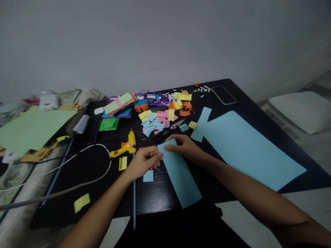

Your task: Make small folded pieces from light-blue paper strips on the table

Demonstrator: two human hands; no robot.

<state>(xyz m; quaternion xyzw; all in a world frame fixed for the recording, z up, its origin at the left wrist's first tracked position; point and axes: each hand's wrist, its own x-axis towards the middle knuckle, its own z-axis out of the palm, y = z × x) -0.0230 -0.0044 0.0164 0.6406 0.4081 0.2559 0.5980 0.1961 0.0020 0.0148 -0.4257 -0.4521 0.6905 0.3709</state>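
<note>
A long light-blue paper strip (181, 179) slants toward me over the black table, its far end between my hands. My right hand (184, 146) grips that far end, thumb on top and fingers behind. At the strip's left edge, my left hand (148, 160) is closed in a pinch. Just beneath my left hand lies a small blue paper square (148, 176). Beyond my hands are dark-handled scissors (172, 128), partly hidden, and a heap of small blue paper pieces (152, 125). A yellow glue gun (128, 144) with a lit orange light lies left of my left hand.
A large blue sheet (250, 148) and a narrow blue piece (203, 124) lie to the right, below a phone (223, 95). Cables (100, 179) cross the left side. Stacked coloured papers (120, 104) and orange scraps (184, 109) sit at the back.
</note>
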